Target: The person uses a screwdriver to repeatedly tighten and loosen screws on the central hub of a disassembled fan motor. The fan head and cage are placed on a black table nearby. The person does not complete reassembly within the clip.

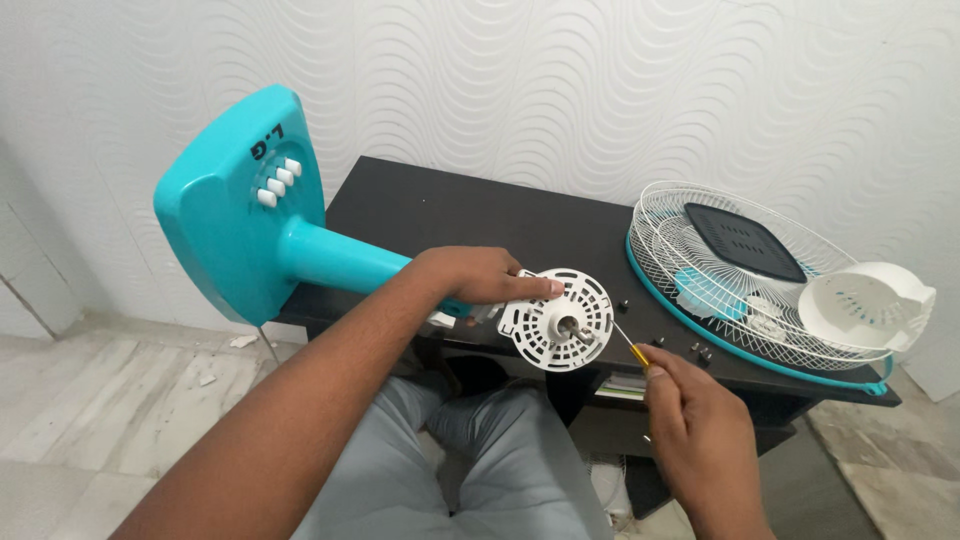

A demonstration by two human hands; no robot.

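A turquoise table fan body lies on its side across the black table (470, 215), its base (235, 205) with white buttons sticking out past the left edge. My left hand (480, 275) rests on the white round motor housing (556, 322), fingers pressed on its top rim. A metal shaft pokes out of the housing's middle. My right hand (695, 425) holds a thin screwdriver (628, 347) with a yellow handle, its tip at the housing's right edge.
Stacked white wire fan guards (740, 275) with a turquoise rim lie on the table's right side, a black plate and a white motor cover (865, 305) on top. Several small dark screws (695, 348) sit near the front edge. Patterned white wall behind, tiled floor below.
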